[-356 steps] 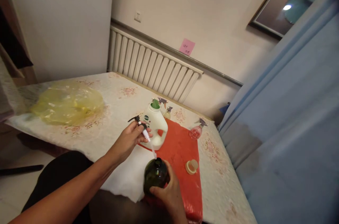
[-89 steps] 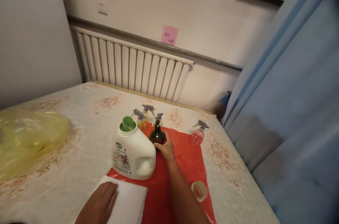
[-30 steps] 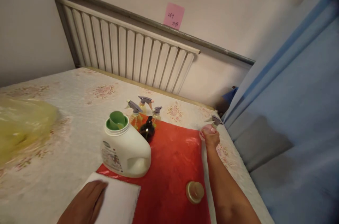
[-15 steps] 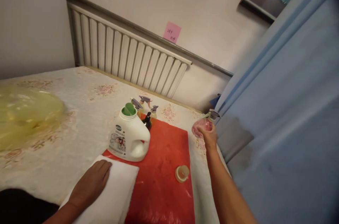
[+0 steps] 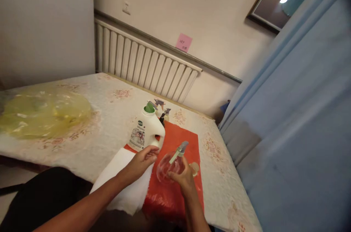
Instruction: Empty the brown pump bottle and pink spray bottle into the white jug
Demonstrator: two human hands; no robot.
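Observation:
My right hand (image 5: 184, 176) grips a see-through spray bottle (image 5: 164, 168) with a pinkish tint, holding it tilted over the red plastic sheet (image 5: 181, 133). The bottle's grey and pale green trigger head (image 5: 181, 148) points up and to the right. My left hand (image 5: 146, 157) hovers to the left of the bottle, fingers loosely bent and holding nothing. Behind it stands a white jug (image 5: 150, 129) with a printed label, a side handle and a green spout in its open neck. A translucent cap (image 5: 194, 168) lies just beyond my right hand, partly hidden.
Several spray bottles (image 5: 167, 115) stand behind the jug, partly hidden. A folded white cloth (image 5: 120, 173) lies left of the red sheet. An inflated-looking yellow plastic bag (image 5: 46, 111) rests on the flowered tablecloth (image 5: 115, 115). A blue curtain (image 5: 285, 133) hangs on the right.
My right hand has brought the spray bottle from the table's far right edge over the red sheet. My left hand has lifted off the white cloth and moved right, towards the bottle.

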